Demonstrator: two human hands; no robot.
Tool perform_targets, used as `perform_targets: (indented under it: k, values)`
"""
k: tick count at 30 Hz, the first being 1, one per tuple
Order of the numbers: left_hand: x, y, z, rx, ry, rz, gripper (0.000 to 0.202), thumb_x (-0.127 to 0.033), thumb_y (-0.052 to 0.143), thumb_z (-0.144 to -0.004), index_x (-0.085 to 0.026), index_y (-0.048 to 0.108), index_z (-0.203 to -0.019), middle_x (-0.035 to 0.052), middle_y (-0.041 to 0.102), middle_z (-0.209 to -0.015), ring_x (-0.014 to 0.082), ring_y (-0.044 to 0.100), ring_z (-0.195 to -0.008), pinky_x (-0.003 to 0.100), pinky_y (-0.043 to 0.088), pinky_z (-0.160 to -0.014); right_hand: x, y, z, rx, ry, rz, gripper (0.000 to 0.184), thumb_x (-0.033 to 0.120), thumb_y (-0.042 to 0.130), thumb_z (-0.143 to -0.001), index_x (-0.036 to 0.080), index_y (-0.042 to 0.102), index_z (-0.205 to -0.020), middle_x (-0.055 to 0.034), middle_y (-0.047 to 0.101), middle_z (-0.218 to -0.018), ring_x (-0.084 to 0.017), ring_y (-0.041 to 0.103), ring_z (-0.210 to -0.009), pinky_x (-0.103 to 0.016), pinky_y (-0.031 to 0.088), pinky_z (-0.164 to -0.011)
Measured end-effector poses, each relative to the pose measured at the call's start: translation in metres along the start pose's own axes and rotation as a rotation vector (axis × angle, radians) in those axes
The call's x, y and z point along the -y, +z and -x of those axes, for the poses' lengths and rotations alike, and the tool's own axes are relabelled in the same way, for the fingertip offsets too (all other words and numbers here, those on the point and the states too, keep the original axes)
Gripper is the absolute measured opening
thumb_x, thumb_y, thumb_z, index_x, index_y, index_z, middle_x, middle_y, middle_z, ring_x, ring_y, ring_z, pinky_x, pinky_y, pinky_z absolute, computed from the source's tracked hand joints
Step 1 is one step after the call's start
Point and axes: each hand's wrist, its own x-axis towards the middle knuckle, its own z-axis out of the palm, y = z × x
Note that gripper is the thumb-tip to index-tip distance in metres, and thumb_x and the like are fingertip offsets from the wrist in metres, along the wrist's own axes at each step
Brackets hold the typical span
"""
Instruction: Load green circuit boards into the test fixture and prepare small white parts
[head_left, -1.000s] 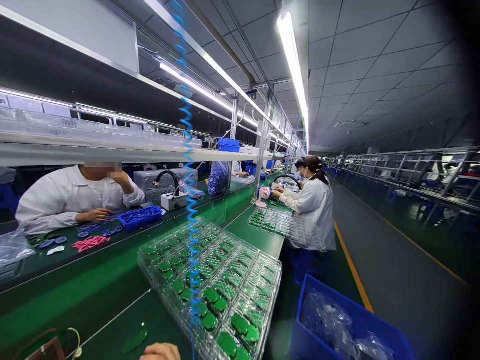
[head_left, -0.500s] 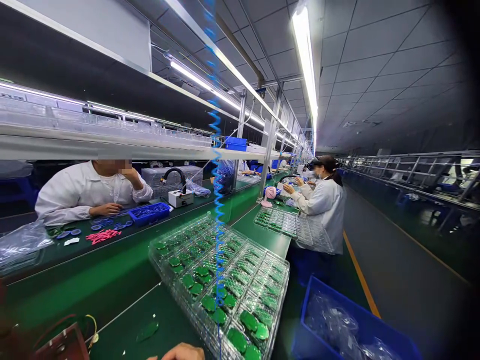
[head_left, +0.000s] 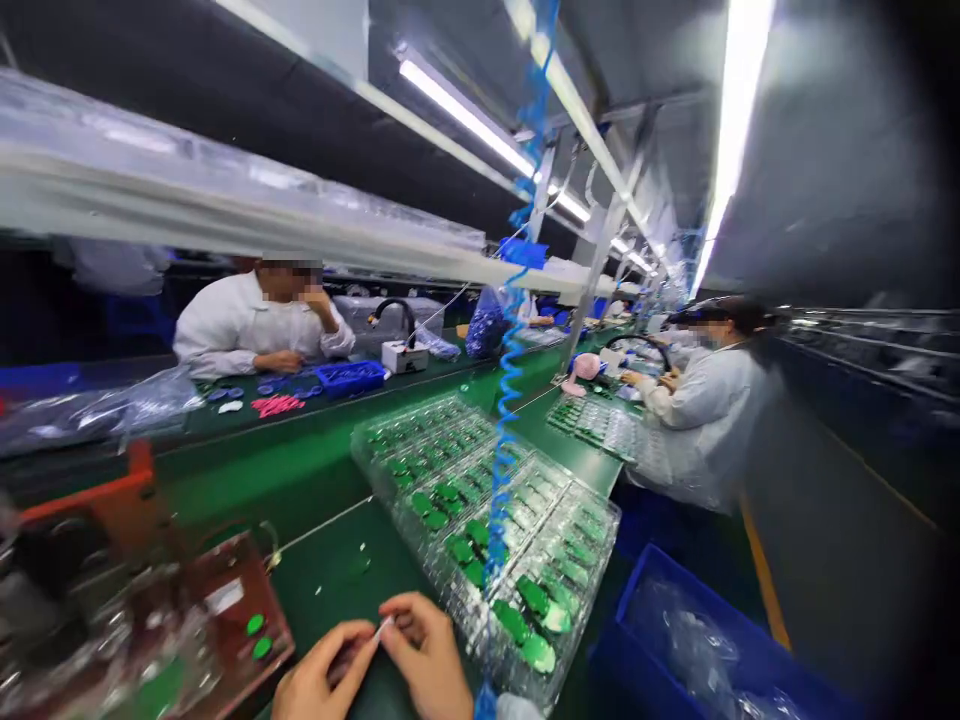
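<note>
My left hand [head_left: 324, 672] and my right hand [head_left: 426, 652] meet low in the middle of the head view, over the green tabletop. Both hands are closed, the fingertips pinching a small white piece [head_left: 385, 627] between them. Its kind is too small and blurred to make out. Right beside my right hand lies a clear plastic tray [head_left: 420, 585] with rows of flat green pieces [head_left: 511, 622]. To the left of my hands stands a reddish-brown fixture [head_left: 229, 570] with an orange part [head_left: 90, 500] and two round green buttons [head_left: 257, 637].
A blue coiled hose [head_left: 512, 350] hangs in front of the tray. At lower right is a blue bin [head_left: 637, 620] of clear plastic. Across the bench sits a person in white [head_left: 225, 330] by a blue basket [head_left: 351, 378]; another person [head_left: 697, 400] works farther along at the right.
My view has turned left and down, so the fixture and both hands show more fully. Earlier only part of a hand was visible; now the two hands are together at the white piece.
</note>
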Motion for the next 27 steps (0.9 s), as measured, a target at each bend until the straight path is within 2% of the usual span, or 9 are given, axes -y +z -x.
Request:
perform_targets:
  k: [2,5,10,15,23,25,27]
  values:
    - [-0.007,-0.002,0.003,0.007,-0.091,0.066,0.051,-0.071,0.07,-0.07,-0.022,0.077,-0.082,0.0052,0.077,-0.083,0.0245,0.073,-0.078,0.029,0.061,-0.073,0.017,-0.007,0.004,0.052,0.027,-0.056,0.042,0.057,0.073,-0.078,0.02,0.075,-0.098,-0.0074,0.073,-0.092,-0.024,0.069,-0.086,-0.035,0.056,-0.079]
    - [-0.015,-0.001,0.004,-0.008,-0.206,0.24,0.048,-0.06,0.079,-0.063,-0.016,0.073,-0.081,0.0082,0.075,-0.079,0.024,0.072,-0.076,0.033,0.06,-0.074,0.03,-0.014,0.004,0.096,0.084,-0.163,0.042,0.055,0.079,-0.073,0.02,0.074,-0.095,-0.0066,0.073,-0.088,-0.021,0.069,-0.081,-0.033,0.057,-0.076]
    - [-0.016,0.004,0.005,0.013,-0.388,0.513,0.049,-0.049,0.09,-0.053,-0.014,0.068,-0.079,0.005,0.072,-0.07,0.0167,0.068,-0.065,0.027,0.058,-0.066,0.025,-0.017,0.002,0.147,0.187,-0.239,0.043,0.053,0.082,-0.072,0.02,0.071,-0.097,-0.0031,0.07,-0.081,-0.018,0.068,-0.074,-0.03,0.057,-0.072]
    - [-0.015,0.004,0.006,0.041,-0.44,0.616,0.051,-0.047,0.093,-0.052,-0.012,0.068,-0.08,0.006,0.073,-0.071,0.0154,0.069,-0.068,0.024,0.057,-0.067,0.024,-0.019,0.002,0.151,0.21,-0.248,0.041,0.05,0.081,-0.074,0.02,0.07,-0.099,-0.0027,0.069,-0.081,-0.017,0.068,-0.075,-0.031,0.057,-0.074]
    - [-0.009,0.003,0.007,0.053,-0.384,0.542,0.038,-0.041,0.086,-0.065,-0.013,0.068,-0.084,0.0056,0.073,-0.074,0.0184,0.071,-0.07,0.029,0.06,-0.07,0.027,-0.018,0.003,0.142,0.176,-0.197,0.041,0.05,0.078,-0.078,0.02,0.067,-0.104,-0.0035,0.069,-0.087,-0.017,0.067,-0.079,-0.031,0.057,-0.077]
    - [-0.011,0.002,0.009,-0.001,-0.279,0.386,0.026,-0.035,0.079,-0.074,-0.014,0.068,-0.084,0.005,0.073,-0.076,0.0182,0.07,-0.07,0.029,0.059,-0.069,0.029,-0.018,0.004,0.11,0.157,-0.171,0.041,0.05,0.078,-0.078,0.02,0.066,-0.103,-0.0033,0.067,-0.087,-0.016,0.066,-0.079,-0.029,0.057,-0.074]
    - [-0.015,0.0,0.012,-0.064,-0.073,0.119,0.011,-0.028,0.069,-0.084,-0.016,0.069,-0.084,0.0044,0.073,-0.081,0.0177,0.07,-0.075,0.029,0.058,-0.072,0.03,-0.018,0.004,0.086,0.15,-0.161,0.041,0.051,0.078,-0.079,0.02,0.064,-0.101,-0.0013,0.066,-0.082,-0.015,0.065,-0.072,-0.026,0.055,-0.066]
